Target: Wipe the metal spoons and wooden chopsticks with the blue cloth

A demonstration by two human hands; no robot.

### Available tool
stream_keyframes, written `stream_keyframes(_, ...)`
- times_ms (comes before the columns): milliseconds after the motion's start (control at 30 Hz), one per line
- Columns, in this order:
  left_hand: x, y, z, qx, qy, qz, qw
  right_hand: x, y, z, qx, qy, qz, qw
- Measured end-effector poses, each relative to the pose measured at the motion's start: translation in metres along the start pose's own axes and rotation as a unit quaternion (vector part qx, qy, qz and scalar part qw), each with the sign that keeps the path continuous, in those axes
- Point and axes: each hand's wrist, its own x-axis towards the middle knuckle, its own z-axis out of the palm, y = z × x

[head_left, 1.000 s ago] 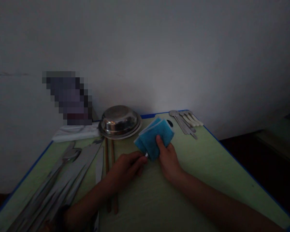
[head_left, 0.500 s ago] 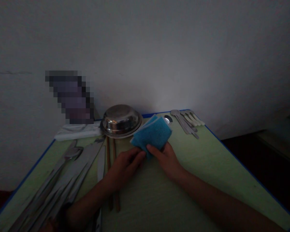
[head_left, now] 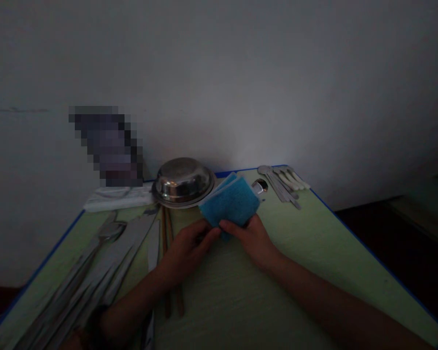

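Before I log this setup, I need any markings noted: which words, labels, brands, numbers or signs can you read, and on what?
None can be read.
Pixelated patch by the wall: blocked out, unreadable.
Blue cloth: no lettering shows.
Metal end beyond the cloth: too small to tell.
Upturned metal bowl: no lettering discernible.

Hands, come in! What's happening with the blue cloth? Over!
Right hand gripping blue cloth. Left hand at cloth's lower edge, grip hidden. Shiny metal end showing past cloth's right side. Brown sticks under left arm, not blocking cloth.
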Motion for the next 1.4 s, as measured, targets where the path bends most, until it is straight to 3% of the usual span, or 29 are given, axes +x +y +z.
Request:
stream_keyframes(267, -0.002, -0.004, -0.001, 0.029, 0.006, 0.035, 0.999, 0.000, 0.000, 0.000, 0.061, -0.029, 0.024, 0.997)
stream_keyframes(533, -0.002, -0.004, 0.000, 0.058, 0.003, 0.047, 0.997, 0.009, 0.009, -0.006, 0.121, 0.000, 0.048, 0.992)
stream_keyframes(733, -0.005, -0.002, 0.000, 0.067, -0.005, 0.063, 0.996, 0.023, 0.003, -0.009, 0.262, 0.076, 0.093, 0.958)
stream_keyframes(933, -0.006, 0.000, 0.001, 0.062, -0.016, 0.076, 0.995, 0.037, 0.000, -0.021, 0.268, 0.113, 0.075, 0.954)
stream_keyframes(1167, -0.008, 0.002, 0.000, -0.003, -0.049, -0.011, 0.999, 0.037, 0.001, -0.022, 0.224, 0.092, 0.045, 0.969)
stream_keyframes(1300, -0.004, -0.001, 0.001, -0.074, -0.024, -0.095, 0.992, 0.034, 0.004, -0.023, 0.187, 0.029, 0.046, 0.981)
stream_keyframes(1400, -0.002, 0.000, 0.001, -0.058, -0.020, -0.093, 0.994, 0.032, 0.007, -0.023, 0.138, -0.003, 0.034, 0.990)
